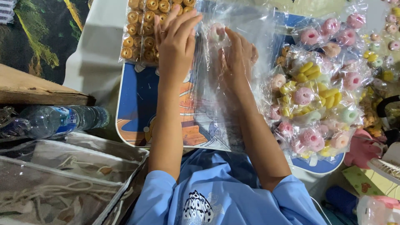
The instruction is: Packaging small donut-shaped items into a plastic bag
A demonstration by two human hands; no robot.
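Note:
My left hand (175, 43) rests fingers apart on the edge of a clear plastic bag (227, 91), next to a clear tray of small brown ring cookies (143, 29). My right hand (238, 56) reaches inside the clear bag and pinches a pale pink ring-shaped sweet (216, 33) near the bag's far end. The bag lies over a small table with a blue cartoon print (137, 112).
A heap of small clear packets holding pink, yellow and green ring sweets (316, 100) fills the table's right side. A plastic water bottle (54, 121) lies on its side at left, beside a cardboard piece (37, 89) and a clear zip pouch (62, 175).

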